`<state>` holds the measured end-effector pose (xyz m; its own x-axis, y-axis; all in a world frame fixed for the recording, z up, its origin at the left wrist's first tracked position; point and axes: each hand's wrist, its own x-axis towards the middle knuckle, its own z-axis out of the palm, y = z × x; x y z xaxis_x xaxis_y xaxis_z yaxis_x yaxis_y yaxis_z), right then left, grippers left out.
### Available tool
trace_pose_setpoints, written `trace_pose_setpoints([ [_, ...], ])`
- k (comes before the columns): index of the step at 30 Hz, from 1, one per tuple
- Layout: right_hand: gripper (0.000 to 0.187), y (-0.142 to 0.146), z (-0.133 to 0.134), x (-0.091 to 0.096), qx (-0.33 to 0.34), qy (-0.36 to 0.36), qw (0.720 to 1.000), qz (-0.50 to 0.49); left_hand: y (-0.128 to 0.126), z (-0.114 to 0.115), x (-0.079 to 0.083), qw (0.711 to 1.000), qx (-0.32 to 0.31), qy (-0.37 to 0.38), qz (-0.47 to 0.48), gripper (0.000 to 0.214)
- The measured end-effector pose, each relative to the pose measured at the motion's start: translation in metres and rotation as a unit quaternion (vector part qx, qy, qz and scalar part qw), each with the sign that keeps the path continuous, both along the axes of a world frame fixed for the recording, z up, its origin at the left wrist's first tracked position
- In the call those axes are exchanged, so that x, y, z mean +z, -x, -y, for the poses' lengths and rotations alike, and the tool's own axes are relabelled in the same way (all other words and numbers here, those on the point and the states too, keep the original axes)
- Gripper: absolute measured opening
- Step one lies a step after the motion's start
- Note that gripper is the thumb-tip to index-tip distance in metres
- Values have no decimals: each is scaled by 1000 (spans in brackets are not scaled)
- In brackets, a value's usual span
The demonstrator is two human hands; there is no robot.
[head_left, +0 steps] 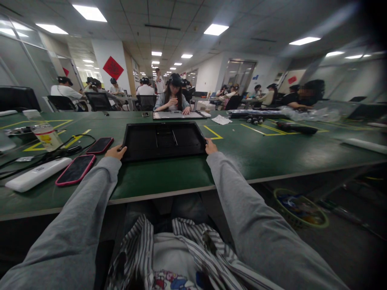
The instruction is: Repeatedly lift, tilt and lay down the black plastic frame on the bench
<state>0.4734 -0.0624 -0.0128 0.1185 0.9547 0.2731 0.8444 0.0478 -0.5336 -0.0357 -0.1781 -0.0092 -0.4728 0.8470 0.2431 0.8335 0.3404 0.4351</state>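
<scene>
White slab-like device [39,174]: one, flat on the green table [169,177], at your far left. Clear bottle [46,137]: one, upright, capped, yellow-and-red label; fill level cannot be told. Two phones [76,170], pink-red cases, screens up. Your left hand [116,152]: pinching the left rim of the black tray [140,141]. Tray: shallow, raised rim, in front of you at the table, between your hands; two narrow pale strips inside; whether it lies flat or slightly lifted, cannot tell. Your right hand [211,147]: pinching the right rim. Crumpled white paper [221,119]: one, beyond. Yellow-green basket [284,214]: below the table at right; mixed coloured contents, too blurred to itemise.
</scene>
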Motion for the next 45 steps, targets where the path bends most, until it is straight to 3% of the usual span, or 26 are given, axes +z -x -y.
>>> trace_pose_setpoints([
  [8,52,0,1,0,6,-11,1000,-3,-2,0,4,999,7,-1,49,69],
  [26,50,-2,-4,-5,21,-48,998,36,2,2,4,999,12,13,37,67],
  [45,52,-5,-7,-7,49,-68,996,14,1,3,1,999,10,3,39,66],
])
